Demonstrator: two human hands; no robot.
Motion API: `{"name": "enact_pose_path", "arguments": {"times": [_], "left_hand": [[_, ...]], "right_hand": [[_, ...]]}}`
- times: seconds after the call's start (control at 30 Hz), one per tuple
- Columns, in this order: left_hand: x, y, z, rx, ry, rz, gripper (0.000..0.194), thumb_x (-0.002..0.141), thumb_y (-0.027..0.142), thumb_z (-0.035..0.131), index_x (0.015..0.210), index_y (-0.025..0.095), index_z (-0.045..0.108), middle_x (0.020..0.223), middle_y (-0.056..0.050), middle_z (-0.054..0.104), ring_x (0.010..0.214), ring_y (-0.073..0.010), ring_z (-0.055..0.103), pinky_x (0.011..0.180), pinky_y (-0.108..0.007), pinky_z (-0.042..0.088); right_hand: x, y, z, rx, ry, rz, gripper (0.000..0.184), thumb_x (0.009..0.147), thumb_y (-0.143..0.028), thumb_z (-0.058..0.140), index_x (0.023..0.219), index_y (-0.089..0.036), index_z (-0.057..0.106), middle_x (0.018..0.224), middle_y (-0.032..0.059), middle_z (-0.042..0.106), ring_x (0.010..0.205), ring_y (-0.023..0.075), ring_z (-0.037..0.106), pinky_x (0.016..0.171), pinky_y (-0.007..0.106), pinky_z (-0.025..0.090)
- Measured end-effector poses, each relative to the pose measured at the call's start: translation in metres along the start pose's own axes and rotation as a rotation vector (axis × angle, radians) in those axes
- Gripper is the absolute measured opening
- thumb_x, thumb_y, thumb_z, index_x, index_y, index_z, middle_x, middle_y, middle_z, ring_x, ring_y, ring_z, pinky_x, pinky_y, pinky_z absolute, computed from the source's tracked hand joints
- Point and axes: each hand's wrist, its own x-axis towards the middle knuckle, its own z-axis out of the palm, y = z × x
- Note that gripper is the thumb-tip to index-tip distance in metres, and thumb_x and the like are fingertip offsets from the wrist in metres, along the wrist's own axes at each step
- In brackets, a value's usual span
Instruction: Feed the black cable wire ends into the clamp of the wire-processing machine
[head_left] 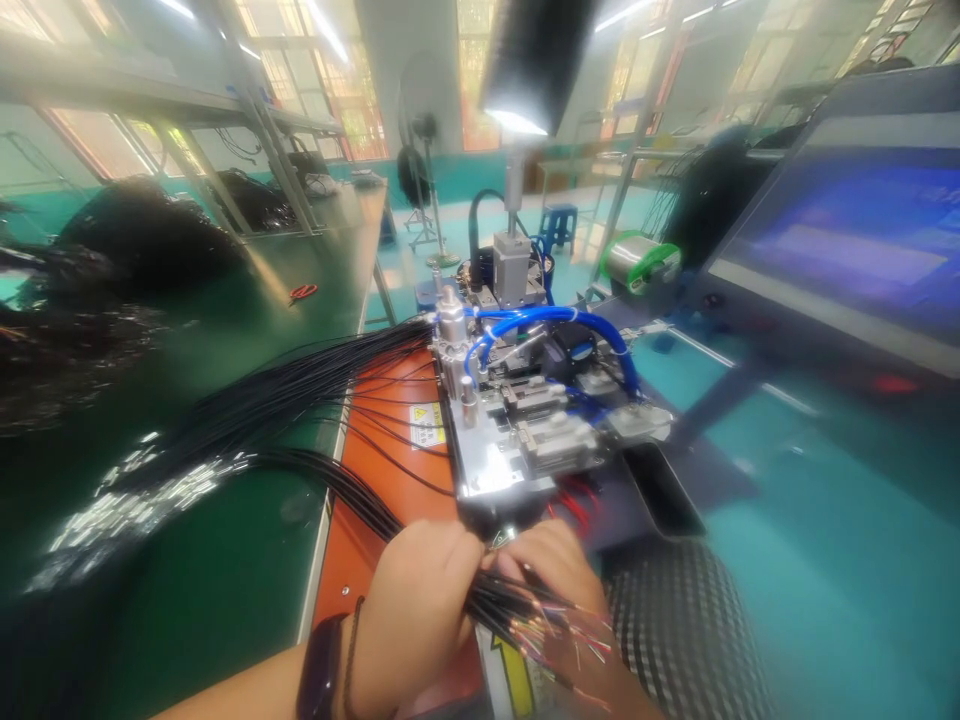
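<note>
My left hand [427,580] is closed round a bundle of thin black cables [367,500]. Past the fist, the cables' stripped ends [544,630] fan out in several colours of fine wire. My right hand [559,565] sits just right of the left, with its fingers bent close against the bundle. What those fingertips pinch is hidden. Just beyond both hands stands a bench machine [517,400] with metal clamps and blue air hoses [570,315]. Many single black cables [300,400] run from its left side across an orange panel [390,430].
A dark green table [225,560] lies to my left, with red-handled scissors [304,291] and heaps of black cable [142,235]. A phone-like black slab [664,490] rests at the right. Further off are a green wire spool [641,262] and a blurred screen [870,230].
</note>
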Motion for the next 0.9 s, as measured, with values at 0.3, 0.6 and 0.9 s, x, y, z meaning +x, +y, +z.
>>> {"name": "enact_pose_path", "arguments": {"times": [0.3, 0.6, 0.9], "left_hand": [[0.005, -0.008, -0.005, -0.037, -0.227, 0.102, 0.012, 0.091, 0.015, 0.044, 0.086, 0.018, 0.054, 0.08, -0.001, 0.055, 0.07, -0.0172, 0.045, 0.062, -0.031, 0.035], [0.009, -0.011, -0.006, -0.051, -0.199, 0.162, 0.025, 0.095, 0.018, 0.036, 0.11, 0.016, 0.055, 0.082, -0.005, 0.06, 0.072, -0.0179, 0.053, 0.062, -0.031, 0.045], [0.004, -0.011, 0.007, 0.009, -0.235, 0.2, 0.028, 0.092, 0.016, 0.04, 0.117, 0.012, 0.052, 0.086, -0.007, 0.058, 0.073, -0.0183, 0.05, 0.063, -0.033, 0.045]], "right_hand": [[0.012, 0.016, -0.012, -0.075, -0.249, -0.118, 0.016, 0.093, -0.019, 0.046, 0.079, -0.021, 0.054, 0.076, 0.0009, 0.057, 0.076, 0.017, 0.048, 0.069, 0.031, 0.04], [0.007, 0.03, -0.009, -0.148, -0.184, 0.228, 0.024, 0.093, -0.028, 0.046, 0.073, -0.019, 0.056, 0.078, 0.0029, 0.057, 0.079, 0.019, 0.051, 0.072, 0.032, 0.041], [0.007, 0.038, -0.011, 0.16, -0.24, 0.547, 0.02, 0.087, -0.033, 0.045, 0.077, -0.018, 0.055, 0.074, -0.0001, 0.053, 0.071, 0.016, 0.052, 0.064, 0.027, 0.042]]}}
